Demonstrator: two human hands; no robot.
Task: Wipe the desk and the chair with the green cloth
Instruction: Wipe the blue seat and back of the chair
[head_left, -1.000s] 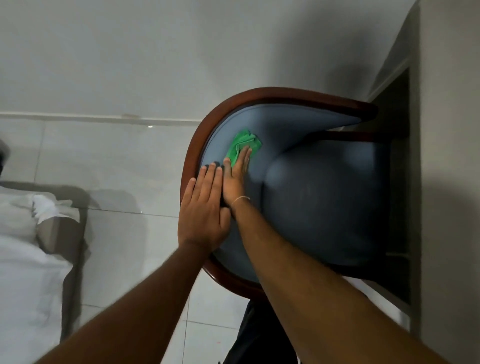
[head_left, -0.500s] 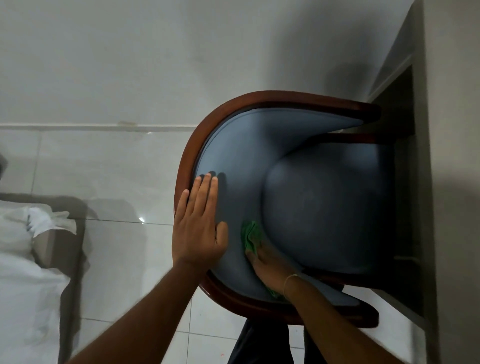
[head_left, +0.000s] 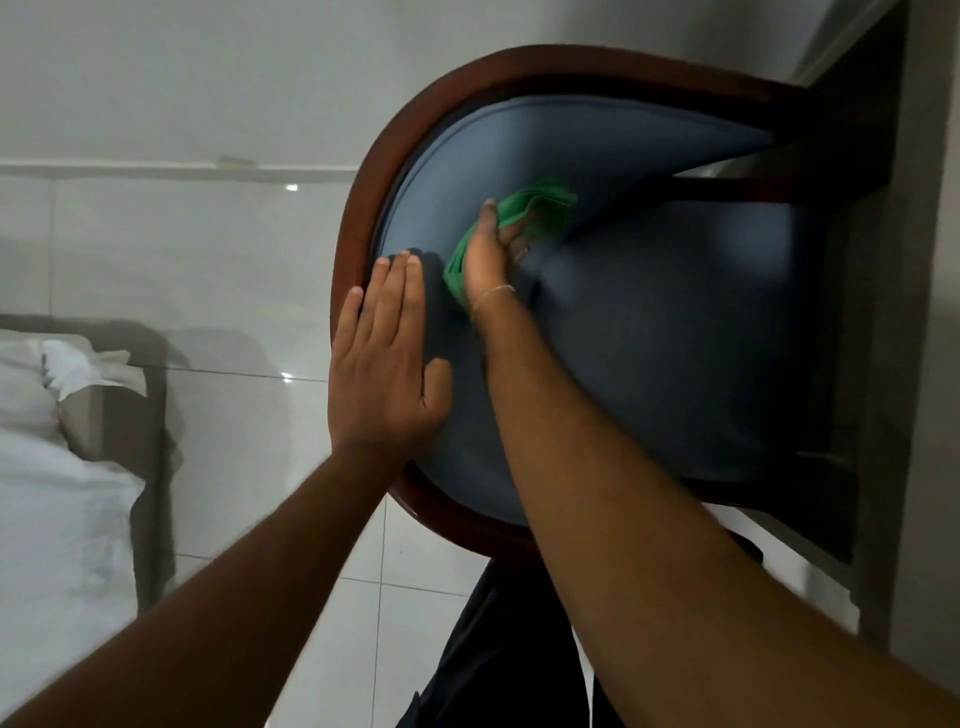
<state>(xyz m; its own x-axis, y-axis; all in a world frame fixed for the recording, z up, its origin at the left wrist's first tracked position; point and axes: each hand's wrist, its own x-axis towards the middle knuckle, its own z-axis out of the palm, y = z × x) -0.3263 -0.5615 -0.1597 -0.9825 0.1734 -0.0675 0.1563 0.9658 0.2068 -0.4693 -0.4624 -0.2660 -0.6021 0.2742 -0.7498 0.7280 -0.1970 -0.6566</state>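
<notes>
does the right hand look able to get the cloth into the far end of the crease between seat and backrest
Probably yes. The right hand already presses the green cloth at that crease of the chair, and nothing lies along it; the left hand rests on the backrest, clear of it.

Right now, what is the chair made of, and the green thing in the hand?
The chair's rim looks like dark reddish wood with a glossy varnish: it catches a faint shine. Its blue padding looks like matte woven fabric or maybe soft vinyl; blur leaves that open. The green cloth seems a soft textile, perhaps microfibre, since it bunches in folds under the right hand.
</notes>
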